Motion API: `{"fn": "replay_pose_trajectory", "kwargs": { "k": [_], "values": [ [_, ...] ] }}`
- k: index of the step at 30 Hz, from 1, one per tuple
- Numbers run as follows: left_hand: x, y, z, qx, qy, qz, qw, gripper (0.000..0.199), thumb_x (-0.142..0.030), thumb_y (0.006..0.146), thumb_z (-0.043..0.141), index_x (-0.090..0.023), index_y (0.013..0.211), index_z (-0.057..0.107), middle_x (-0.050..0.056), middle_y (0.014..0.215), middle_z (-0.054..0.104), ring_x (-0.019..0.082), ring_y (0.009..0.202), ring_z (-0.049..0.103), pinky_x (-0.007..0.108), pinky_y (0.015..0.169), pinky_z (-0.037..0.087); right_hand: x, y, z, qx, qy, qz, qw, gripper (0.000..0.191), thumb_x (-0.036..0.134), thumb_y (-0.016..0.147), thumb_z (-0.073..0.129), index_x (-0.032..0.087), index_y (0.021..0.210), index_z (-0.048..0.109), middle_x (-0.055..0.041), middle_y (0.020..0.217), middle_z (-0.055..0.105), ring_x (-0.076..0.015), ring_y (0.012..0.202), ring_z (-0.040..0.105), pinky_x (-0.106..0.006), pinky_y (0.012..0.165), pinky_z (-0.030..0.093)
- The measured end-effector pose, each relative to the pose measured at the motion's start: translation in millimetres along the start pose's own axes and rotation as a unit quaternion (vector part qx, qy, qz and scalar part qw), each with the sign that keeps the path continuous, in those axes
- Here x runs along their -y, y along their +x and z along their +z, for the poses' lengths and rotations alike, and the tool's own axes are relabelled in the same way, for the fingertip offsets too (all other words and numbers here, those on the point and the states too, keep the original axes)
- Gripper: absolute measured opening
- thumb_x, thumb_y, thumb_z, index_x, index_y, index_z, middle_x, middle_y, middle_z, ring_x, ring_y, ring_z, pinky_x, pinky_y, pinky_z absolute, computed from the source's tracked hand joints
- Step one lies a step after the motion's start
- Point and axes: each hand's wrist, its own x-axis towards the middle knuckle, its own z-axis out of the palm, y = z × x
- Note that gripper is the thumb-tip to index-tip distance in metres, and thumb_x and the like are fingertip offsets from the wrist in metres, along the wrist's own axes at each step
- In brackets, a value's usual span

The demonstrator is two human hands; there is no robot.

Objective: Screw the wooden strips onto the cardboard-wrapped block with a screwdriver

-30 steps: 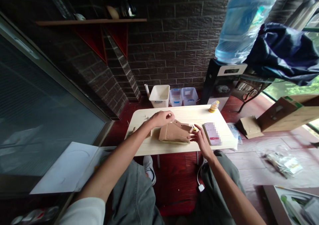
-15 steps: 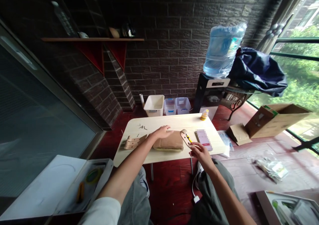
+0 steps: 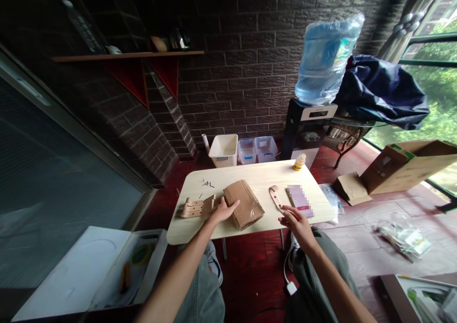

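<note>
My left hand point(image 3: 225, 209) grips the left edge of a brown cardboard package point(image 3: 244, 201), its thumb on top; the package lies turned at an angle on the pale table point(image 3: 264, 170). My right hand point(image 3: 294, 219) pinches the lower end of a curved wooden piece with holes point(image 3: 274, 196). To the left lie similar wooden pieces with holes point(image 3: 194, 208). Several small screws point(image 3: 207, 184) are scattered behind them. Right of the curved piece is a purple-and-white booklet or box point(image 3: 300, 199), partly blurred out.
A small yellow-capped bottle point(image 3: 299, 162) stands at the table's back right. Behind the table are a cream basket point(image 3: 224, 151) and clear bins point(image 3: 256, 150). Open boxes lie on the floor at the left point(image 3: 143, 261) and right point(image 3: 414, 299).
My left hand has moved down from above the package and taken hold of its left side. The package has turned. The yellow object by the curved piece no longer shows. The view has shifted slightly.
</note>
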Motion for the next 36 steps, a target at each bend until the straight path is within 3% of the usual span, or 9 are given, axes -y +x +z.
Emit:
{"fn": "replay_pose_trajectory", "kwargs": {
  "k": [2, 4, 10, 14, 20, 24, 26, 31, 36],
  "values": [
    [3.9, -2.8, 7.6, -0.005, -0.065, -0.019, 0.998, 0.107, -0.084, 0.081, 0.029, -0.009, 0.156, 0.012, 0.026, 0.156, 0.032, 0.037, 0.142, 0.039, 0.045, 0.111, 0.038, -1.0, -1.0, 2.8, 0.005, 0.005, 0.004, 1.000, 0.054, 0.050, 0.076, 0.077, 0.022, 0.121, 0.065, -0.0071, 0.106, 0.074, -0.0218, 0.081, 0.074, -0.037, 0.079, 0.060],
    [3.7, -4.8, 13.1, -0.006, -0.118, -0.013, 0.993, 0.101, -0.081, 0.084, 0.033, -0.015, 0.157, 0.008, 0.019, 0.160, 0.028, 0.033, 0.145, 0.035, 0.040, 0.115, 0.034, -0.7, -1.4, 5.2, 0.009, 0.016, 0.011, 1.000, 0.053, 0.049, 0.076, 0.077, 0.023, 0.120, 0.065, -0.0064, 0.104, 0.074, -0.0212, 0.081, 0.074, -0.036, 0.079, 0.060],
    [-2.0, -9.7, 24.9, -0.016, -0.202, 0.024, 0.979, 0.090, -0.075, 0.086, 0.042, -0.021, 0.156, 0.021, 0.013, 0.160, 0.030, 0.033, 0.147, 0.030, 0.043, 0.120, 0.025, 5.5, 5.0, 8.0, 0.000, 0.074, 0.018, 0.997, 0.051, 0.045, 0.072, 0.083, 0.021, 0.114, 0.067, -0.0068, 0.097, 0.077, -0.0256, 0.090, 0.075, -0.041, 0.089, 0.059],
    [1.3, -16.4, 29.8, -0.008, -0.225, 0.047, 0.973, 0.088, -0.075, 0.084, 0.048, -0.025, 0.153, 0.028, 0.012, 0.157, 0.038, 0.034, 0.144, 0.037, 0.045, 0.118, 0.028, 10.3, 12.3, 8.3, -0.034, 0.104, 0.007, 0.994, 0.044, 0.042, 0.070, 0.084, 0.020, 0.105, 0.070, -0.0073, 0.099, 0.077, -0.0258, 0.094, 0.074, -0.041, 0.092, 0.058],
    [11.6, -23.3, 27.0, -0.002, -0.259, 0.049, 0.965, 0.085, -0.074, 0.086, 0.047, -0.023, 0.151, 0.030, 0.017, 0.156, 0.038, 0.032, 0.141, 0.041, 0.045, 0.117, 0.031, 15.8, 13.7, 14.2, -0.017, 0.113, 0.000, 0.993, 0.043, 0.040, 0.069, 0.085, 0.019, 0.104, 0.070, -0.0078, 0.098, 0.077, -0.0258, 0.092, 0.074, -0.043, 0.094, 0.057],
    [12.5, -36.6, 21.1, 0.008, -0.291, 0.087, 0.953, 0.087, -0.068, 0.086, 0.054, -0.020, 0.153, 0.026, 0.021, 0.154, 0.038, 0.031, 0.133, 0.051, 0.044, 0.110, 0.042, 18.4, 7.3, 21.8, -0.008, 0.118, 0.001, 0.993, 0.044, 0.039, 0.072, 0.083, 0.018, 0.108, 0.069, -0.0073, 0.096, 0.077, -0.0232, 0.088, 0.075, -0.038, 0.089, 0.059],
    [11.4, -48.9, 17.9, 0.013, -0.270, 0.130, 0.954, 0.091, -0.065, 0.082, 0.062, -0.024, 0.154, 0.023, 0.019, 0.156, 0.035, 0.031, 0.133, 0.050, 0.047, 0.109, 0.043, 19.0, 4.0, 25.4, -0.007, 0.130, 0.005, 0.991, 0.044, 0.039, 0.074, 0.082, 0.019, 0.110, 0.068, -0.0055, 0.094, 0.076, -0.0205, 0.084, 0.074, -0.033, 0.082, 0.061],
    [5.4, -80.2, 17.0, -0.045, -0.116, 0.271, 0.954, 0.101, -0.050, 0.065, 0.084, -0.034, 0.151, 0.034, 0.008, 0.163, 0.021, 0.034, 0.148, 0.026, 0.051, 0.121, 0.027, 19.2, -0.7, 28.8, -0.018, 0.198, 0.024, 0.980, 0.033, 0.037, 0.074, 0.082, 0.020, 0.100, 0.071, -0.0001, 0.085, 0.073, -0.0122, 0.067, 0.069, -0.021, 0.062, 0.060],
    [-3.7, -90.5, 28.7, -0.085, -0.047, 0.316, 0.944, 0.079, -0.038, 0.068, 0.085, -0.040, 0.140, 0.051, 0.001, 0.161, 0.026, 0.032, 0.148, 0.026, 0.050, 0.120, 0.031, 24.5, -7.3, 19.9, -0.015, 0.301, 0.094, 0.949, 0.018, 0.036, 0.080, 0.076, 0.022, 0.086, 0.066, 0.0026, 0.067, 0.067, -0.0102, 0.056, 0.065, -0.019, 0.053, 0.057]
  ]
}}
